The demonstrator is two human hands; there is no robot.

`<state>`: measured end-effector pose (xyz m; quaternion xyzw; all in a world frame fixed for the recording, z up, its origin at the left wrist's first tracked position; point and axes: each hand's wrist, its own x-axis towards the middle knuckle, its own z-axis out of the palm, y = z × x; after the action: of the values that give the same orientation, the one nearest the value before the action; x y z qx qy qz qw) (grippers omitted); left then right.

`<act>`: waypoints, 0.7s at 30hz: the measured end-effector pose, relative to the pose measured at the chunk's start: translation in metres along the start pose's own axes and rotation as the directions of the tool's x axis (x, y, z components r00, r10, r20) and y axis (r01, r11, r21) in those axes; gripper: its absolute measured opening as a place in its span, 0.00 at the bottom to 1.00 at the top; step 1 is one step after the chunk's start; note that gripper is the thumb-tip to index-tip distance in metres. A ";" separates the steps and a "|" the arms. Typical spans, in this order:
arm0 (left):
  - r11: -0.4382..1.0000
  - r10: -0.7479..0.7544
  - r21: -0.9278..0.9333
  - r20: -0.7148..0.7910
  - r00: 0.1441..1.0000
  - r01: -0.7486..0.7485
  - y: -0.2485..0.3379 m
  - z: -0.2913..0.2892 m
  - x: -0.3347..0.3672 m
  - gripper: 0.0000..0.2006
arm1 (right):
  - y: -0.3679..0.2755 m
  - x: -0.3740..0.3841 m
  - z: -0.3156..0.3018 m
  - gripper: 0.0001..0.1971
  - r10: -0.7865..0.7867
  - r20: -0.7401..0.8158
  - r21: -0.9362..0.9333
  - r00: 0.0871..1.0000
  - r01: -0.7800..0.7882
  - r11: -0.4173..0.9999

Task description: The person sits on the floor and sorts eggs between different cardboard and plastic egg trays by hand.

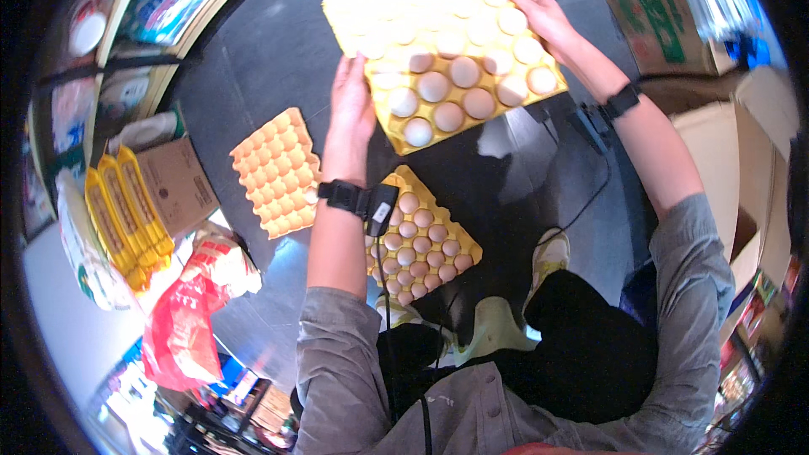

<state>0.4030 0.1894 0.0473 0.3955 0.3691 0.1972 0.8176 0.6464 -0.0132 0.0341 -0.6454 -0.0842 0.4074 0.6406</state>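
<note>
Between my hands a yellow egg tray [392, 131] is held up, tilted and brightly lit. Pale and light-brown eggs [448, 116] sit in its cups; glare washes out its far part. My left hand [350, 101] grips the tray's left edge, and my right hand [546, 18] grips its right edge with the thumb on top. Below it on the dark floor lies a second yellow tray [468, 254] with rows of eggs [421, 244], partly behind my left wrist strap. Left of my left forearm is an orange egg tray [276, 170] whose cups look bare.
Cardboard boxes stand at the right [712, 147] and far right [649, 13]. To the left are shelves [160, 50], a brown carton [177, 181], yellow packets [126, 215] and a red bag [190, 320]. Cables hang from both wrist straps. My shoe [552, 257] is near the lower tray.
</note>
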 end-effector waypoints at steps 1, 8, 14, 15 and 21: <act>1.000 -0.008 -0.006 -0.019 1.000 0.008 -0.005 -0.007 0.004 0.15 | 0.001 0.003 -0.002 0.26 0.030 -0.001 0.009 1.000 -0.030 1.000; 0.997 0.069 0.033 -0.041 0.997 -0.068 -0.031 -0.021 -0.004 0.14 | -0.018 -0.015 0.008 0.29 0.139 0.071 0.015 0.988 -0.140 0.990; 0.998 0.030 -0.051 -0.152 0.988 -0.038 -0.029 -0.020 -0.032 0.24 | -0.023 -0.019 0.024 0.29 0.209 -0.009 -0.086 0.978 -0.209 0.974; 0.998 0.025 -0.060 -0.137 0.990 -0.034 -0.028 -0.019 -0.034 0.25 | -0.021 -0.018 0.022 0.29 0.216 -0.008 -0.086 0.976 -0.216 0.973; 0.992 0.101 -0.058 -0.116 0.988 -0.108 -0.037 -0.021 -0.019 0.24 | -0.020 -0.013 0.017 0.30 0.218 -0.066 -0.131 0.974 -0.225 0.966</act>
<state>0.3758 0.1654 0.0180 0.3762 0.3870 0.2736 0.7961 0.6354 -0.0053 0.0600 -0.7037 -0.0230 0.4529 0.5469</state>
